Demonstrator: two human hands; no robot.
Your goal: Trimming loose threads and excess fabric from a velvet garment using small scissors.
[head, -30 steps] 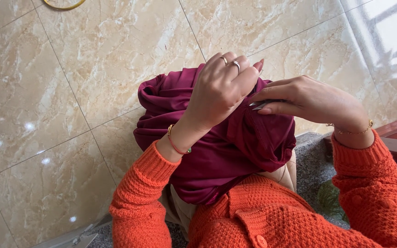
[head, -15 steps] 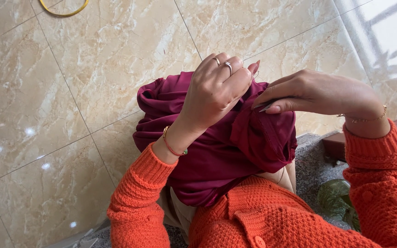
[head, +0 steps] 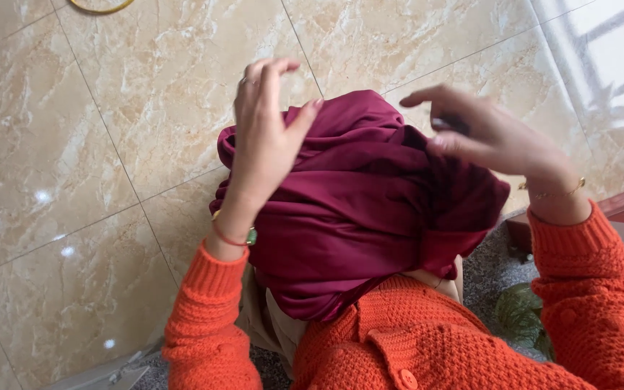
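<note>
1. the tile wall (head: 74, 180) is the biggest thing. it is shiny and tan, and it fills the space behind everything else.
2. the orange sweater (head: 435, 339) is knitted and has buttons. both sleeves go up, because both arms are lifted to the cloth.
3. the dark red cloth (head: 355, 217) is in the middle, between the two hands. it is bunched up in soft folds and hangs down onto the sweater. it looks held up there so the hands can work on its top part.
4. the left hand (head: 265, 137) is open, with fingers spread and a bit bent. its palm and thumb lie on the left side of the cloth, maybe to keep it from sliding.
5. the right hand (head: 482, 133) is at the top right of the cloth. its fingers are bent in. something small and dark shows at the fingertips, but i cannot tell if it is pinched or what it is.
6. a green leaf (head: 518, 314) lies low on the right, on the speckled grey floor.
</note>
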